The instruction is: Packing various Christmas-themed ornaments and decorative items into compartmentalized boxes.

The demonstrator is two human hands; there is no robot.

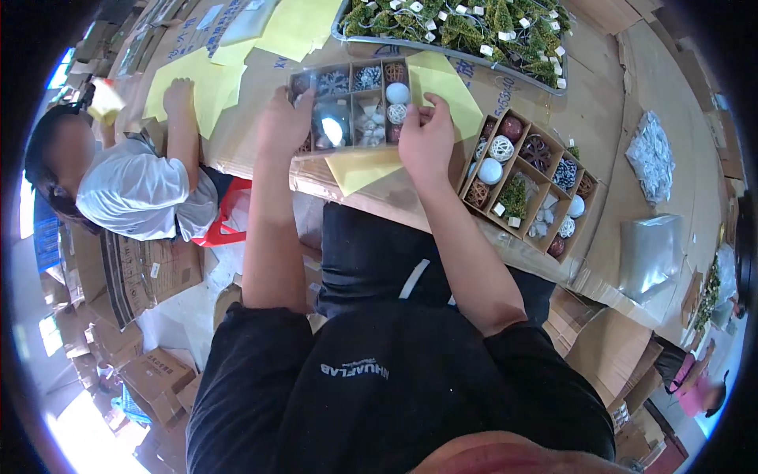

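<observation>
A divided cardboard box [350,118] lies on the work table between my hands, with a shiny clear cover over it. Its compartments hold pine cones, white and brown woven balls, plain white balls and pale stones. My left hand [283,122] grips the box's left side, fingers curled over the edge. At the opposite side, my right hand [429,138] has bent fingers and its thumb against the edge. Yellow paper sheets [363,170] stick out beneath the box. A second divided box [513,232], uncovered, sits to the right with similar balls, cones and a small green tree.
A metal tray [450,54] of small green trees with white blocks stands at the far side. More yellow sheets [207,83] lie at left, near a seated person [138,189]. Crumpled clear plastic [651,158] and a stack of clear sheets [651,254] are at right.
</observation>
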